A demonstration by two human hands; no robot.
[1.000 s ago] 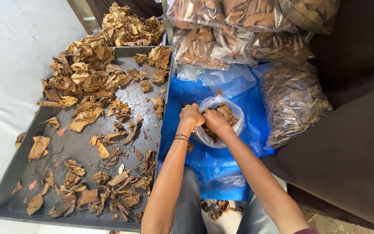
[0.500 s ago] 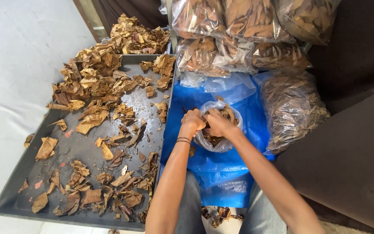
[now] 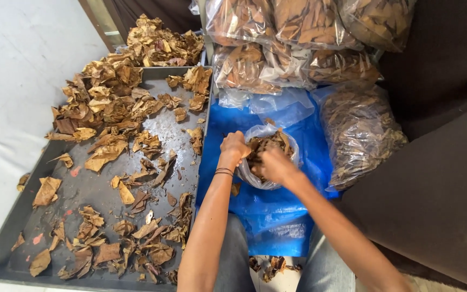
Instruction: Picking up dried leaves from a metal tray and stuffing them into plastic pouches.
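We hold a small clear bag (image 3: 268, 178) of dry brown leaves (image 3: 268, 145) over the blue sheet (image 3: 277, 216) in front of our knees; our left hand (image 3: 234, 147) grips the bag's rim on its left side, fingers curled around the plastic, and our right hand (image 3: 273, 165) is closed over the leaves at the mouth, pressing into them. Thin bands (image 3: 224, 172) circle the left wrist. Left of the sheet lies a grey tray (image 3: 82, 189) scattered with loose leaves, heaped thickest at its far end. Beyond the bag, filled bags (image 3: 293, 38) are stacked, and a large bag (image 3: 360, 132) of darker leaves leans to the right, on the sheet's edge
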